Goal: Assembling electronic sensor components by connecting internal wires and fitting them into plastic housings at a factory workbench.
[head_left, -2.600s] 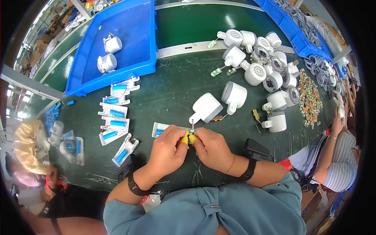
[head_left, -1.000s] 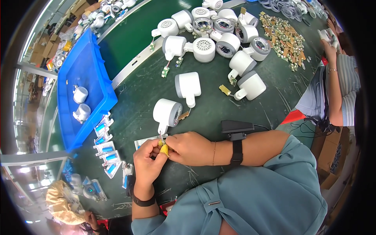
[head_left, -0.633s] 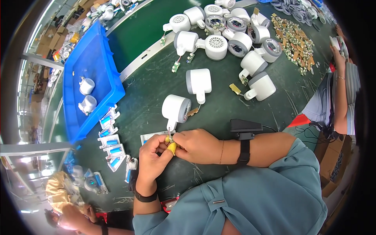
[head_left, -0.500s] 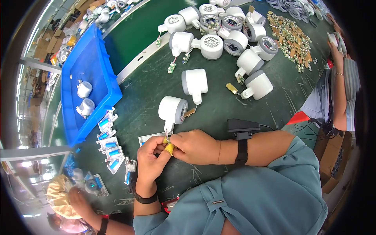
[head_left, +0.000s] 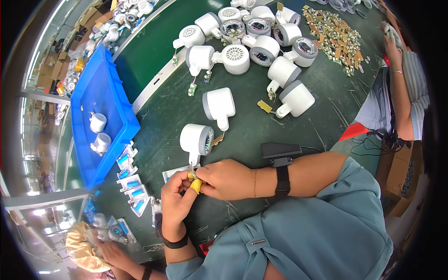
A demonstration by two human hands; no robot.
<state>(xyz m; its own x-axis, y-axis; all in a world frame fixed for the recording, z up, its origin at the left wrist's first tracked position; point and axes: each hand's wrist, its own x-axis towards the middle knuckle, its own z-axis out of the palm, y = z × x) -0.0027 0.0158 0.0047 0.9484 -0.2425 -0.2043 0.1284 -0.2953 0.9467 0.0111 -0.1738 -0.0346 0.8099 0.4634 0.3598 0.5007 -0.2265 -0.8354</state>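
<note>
A white round housing with a grey rim [head_left: 195, 141] lies in front of me, its short stem pointing toward my hands. Thin wires [head_left: 192, 171] come out of the stem's end. My left hand [head_left: 178, 198] pinches them at the fingertips; yellow finger covers [head_left: 195, 186] show on its thumb and a finger. From the right, my right hand [head_left: 225, 179] closes on the same spot, fingertips against the left ones. Any small part between the fingertips is hidden. A small brown board [head_left: 217, 140] sticks out beside the housing. Just beyond stands a similar white housing [head_left: 219, 105].
Several more housings [head_left: 235, 59] crowd the far side, beside a heap of small circuit boards [head_left: 333, 39]. A blue tray [head_left: 128, 112] holds two white housings at left. White pieces with blue parts [head_left: 135, 189] line up near it. Co-workers' arms [head_left: 402, 100] show at right and lower left.
My view has shifted slightly, so the housings sit further left. Both hands keep their pinch at the stem's end. The co-worker's hand at lower left has moved.
</note>
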